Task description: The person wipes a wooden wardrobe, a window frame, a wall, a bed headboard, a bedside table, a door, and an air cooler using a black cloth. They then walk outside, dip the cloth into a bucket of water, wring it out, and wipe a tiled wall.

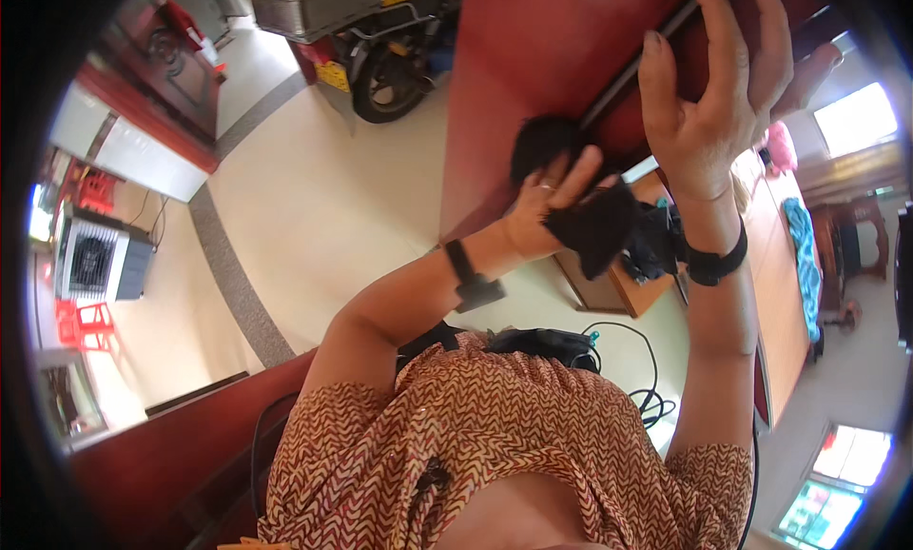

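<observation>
My left hand (546, 200) grips a black cloth (598, 230), which hangs over the fingers. More black fabric (543, 144) lies beyond the fingers, against a glossy red panel (531, 57); whether it is the same piece I cannot tell. Raised at the upper right, my right hand (713, 100) has its fingers spread and holds nothing. It is in front of the panel's dark edge strip (638, 68), and contact is not clear. A black strap with a small device (476, 289) circles my left wrist, and a black band (719, 263) my right.
A motorcycle (391, 79) with a grey box stands at the top. Left are a carved wooden door (167, 57), an air cooler (96, 254) and red plastic stools (93, 326). To the right, a long table (781, 264) carries blue cloth (802, 257). A black cable (653, 379) trails near my body.
</observation>
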`<state>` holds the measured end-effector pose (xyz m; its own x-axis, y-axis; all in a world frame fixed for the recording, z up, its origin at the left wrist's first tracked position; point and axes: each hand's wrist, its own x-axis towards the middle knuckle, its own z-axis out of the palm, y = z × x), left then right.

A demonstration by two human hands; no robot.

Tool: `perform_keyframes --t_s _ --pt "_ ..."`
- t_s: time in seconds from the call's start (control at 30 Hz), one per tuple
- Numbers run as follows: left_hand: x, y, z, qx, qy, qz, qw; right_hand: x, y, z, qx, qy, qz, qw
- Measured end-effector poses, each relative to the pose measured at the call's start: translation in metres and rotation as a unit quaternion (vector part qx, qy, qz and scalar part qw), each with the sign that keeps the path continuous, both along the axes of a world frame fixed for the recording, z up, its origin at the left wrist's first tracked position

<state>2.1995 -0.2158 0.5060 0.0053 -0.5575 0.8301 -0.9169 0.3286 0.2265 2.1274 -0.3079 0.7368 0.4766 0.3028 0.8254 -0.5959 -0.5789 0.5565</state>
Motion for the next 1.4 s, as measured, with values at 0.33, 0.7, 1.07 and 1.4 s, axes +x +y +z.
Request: perform_keyframes --t_s 0.33,0.7,1.07,1.4 --pt "0.031 0.054 -0.124 0.251 0.364 -0.388 0.808 0.001 0.032 -0.006 0.134 -0.026 0.070 0.988" --pt "0.023 0.066 -0.188 0.406 0.401 -0.263 0.778 -0.026 0.012 -0.006 0.096 -0.038 0.065 0.993" --pt "0.086 0.055 -0.072 0.324 0.643 -0.158 0.675 -0.028 0.090 -0.028 0.410 0.281 0.124 0.859" --pt "0.104 0.042 0.106 0.337 0.570 -0.374 0.650 0.031 0.028 -0.066 0.611 0.162 0.219 0.743"
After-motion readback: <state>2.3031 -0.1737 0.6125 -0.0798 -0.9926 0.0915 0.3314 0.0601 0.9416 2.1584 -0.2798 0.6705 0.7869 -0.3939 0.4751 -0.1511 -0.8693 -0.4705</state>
